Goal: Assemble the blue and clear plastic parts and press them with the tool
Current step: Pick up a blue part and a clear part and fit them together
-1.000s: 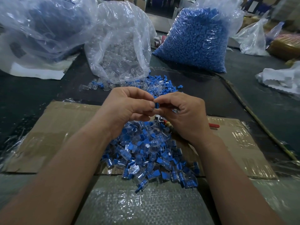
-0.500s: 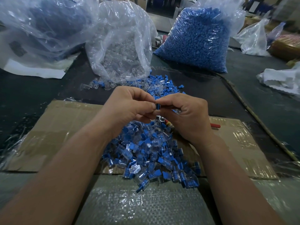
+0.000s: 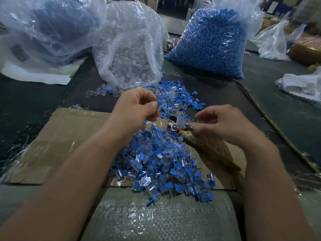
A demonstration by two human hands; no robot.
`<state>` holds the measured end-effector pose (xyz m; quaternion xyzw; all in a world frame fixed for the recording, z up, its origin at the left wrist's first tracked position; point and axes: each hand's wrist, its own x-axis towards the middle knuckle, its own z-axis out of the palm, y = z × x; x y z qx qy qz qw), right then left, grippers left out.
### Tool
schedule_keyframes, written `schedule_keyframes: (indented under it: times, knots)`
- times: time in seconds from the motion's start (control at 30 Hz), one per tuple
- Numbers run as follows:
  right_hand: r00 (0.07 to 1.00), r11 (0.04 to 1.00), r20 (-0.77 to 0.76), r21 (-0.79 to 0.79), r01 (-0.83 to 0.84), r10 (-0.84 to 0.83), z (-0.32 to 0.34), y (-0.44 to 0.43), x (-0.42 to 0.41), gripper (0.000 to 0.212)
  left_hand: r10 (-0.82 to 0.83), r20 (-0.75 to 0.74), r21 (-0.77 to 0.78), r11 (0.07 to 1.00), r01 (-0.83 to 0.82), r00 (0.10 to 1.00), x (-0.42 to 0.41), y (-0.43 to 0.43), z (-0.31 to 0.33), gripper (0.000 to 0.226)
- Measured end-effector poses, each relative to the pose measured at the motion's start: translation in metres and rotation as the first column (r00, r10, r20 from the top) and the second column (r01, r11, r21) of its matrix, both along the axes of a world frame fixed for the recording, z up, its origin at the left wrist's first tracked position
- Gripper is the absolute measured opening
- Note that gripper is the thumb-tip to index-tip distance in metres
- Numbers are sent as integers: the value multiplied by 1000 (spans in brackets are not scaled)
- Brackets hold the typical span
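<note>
Head view, near to far: a pile (image 3: 159,164) of joined blue-and-clear parts lies on cardboard (image 3: 69,136) on the dark surface (image 3: 260,94), spilling onto a woven sack (image 3: 156,220). Above it the left grip (image 3: 137,108) pinches one part (image 3: 160,103) between thumb and fingertips, while the right grip (image 3: 224,122), fingers curled, is over the taped handle of the tool (image 3: 180,125), whose metal head is just beside the pile; whether it holds the handle cannot be told. Beyond lie loose parts (image 3: 178,100), then a clear bag (image 3: 132,54) of clear parts and a blue bag (image 3: 212,44) well behind.
</note>
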<state>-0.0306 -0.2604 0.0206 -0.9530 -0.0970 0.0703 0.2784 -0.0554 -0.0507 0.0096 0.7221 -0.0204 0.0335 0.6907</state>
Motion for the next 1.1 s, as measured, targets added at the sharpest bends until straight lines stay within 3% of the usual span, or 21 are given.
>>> schedule_keyframes:
  times: [0.1, 0.2, 0.37, 0.63, 0.77, 0.9, 1.1]
  knots:
    - [967, 988, -255, -149, -47, 7, -1, -2, -2, 58, 27, 12, -27, 999, -27, 1000, 2, 2, 0, 22]
    - [962, 962, -272, -258, -85, 12, -3, 3, -2, 79, 32, 14, -38, 999, -32, 999, 2, 3, -1, 21]
    - [972, 972, -234, -233, -35, -21, 0, 7, -2, 52, 25, 3, -55, 998, -25, 1000, 2, 4, -1, 20]
    - [995, 935, 0, -340, 96, -102, -9, 22, 1, 18, 32, -30, -136, 990, -36, 999, 1, 3, -1, 18]
    - [986, 956, 129, -261, 134, -103, -11, 16, 3, 18, 26, -18, -146, 989, -28, 1000, 2, 1, -2, 18]
    - [938, 992, 335, -50, 114, -91, -10, 21, 0, 20, 45, 23, -139, 989, -42, 999, 2, 0, -3, 19]
    - [941, 993, 335, 121, 12, -52, -13, 41, -11, 29, 74, 88, -162, 985, -59, 993, 2, -1, -2, 20]
